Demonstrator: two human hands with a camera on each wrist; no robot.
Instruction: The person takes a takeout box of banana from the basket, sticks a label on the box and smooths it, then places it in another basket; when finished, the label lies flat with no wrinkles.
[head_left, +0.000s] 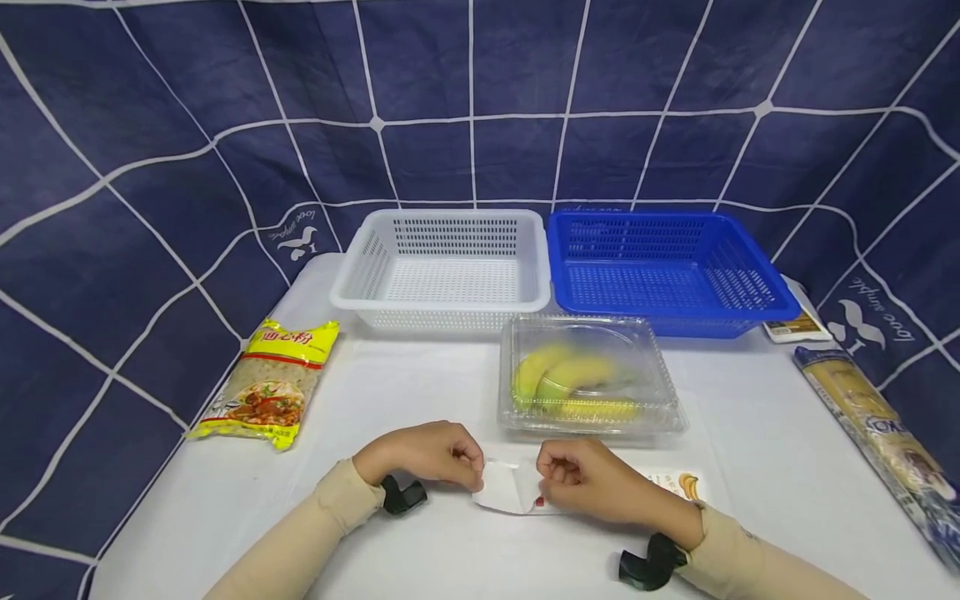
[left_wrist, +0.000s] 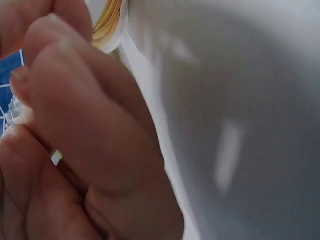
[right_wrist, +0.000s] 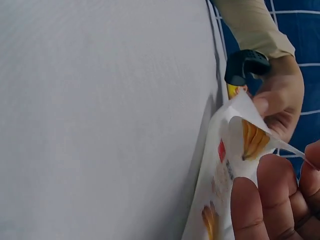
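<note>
The banana-printed paper (head_left: 506,490) stretches lengthwise nine-to-three o'clock; left hand (head_left: 429,454) and right hand (head_left: 596,482) pinch it. Its raised end faces nine.

"What did the right hand (right_wrist: 277,197) hold?"
"The edge of a white sheet (right_wrist: 220,185) — printed bananas (right_wrist: 255,141) and a small red mark (right_wrist: 221,150) showed on it."
"And the left hand (right_wrist: 284,97)?"
"Farther off, its thumb was touching the sheet's corner. A dark curved piece (right_wrist: 245,64) sat at that wrist, by a beige sleeve (right_wrist: 255,25)."
"Behind?"
"Blue cloth (right_wrist: 299,42) — crossed by white lines."
</note>
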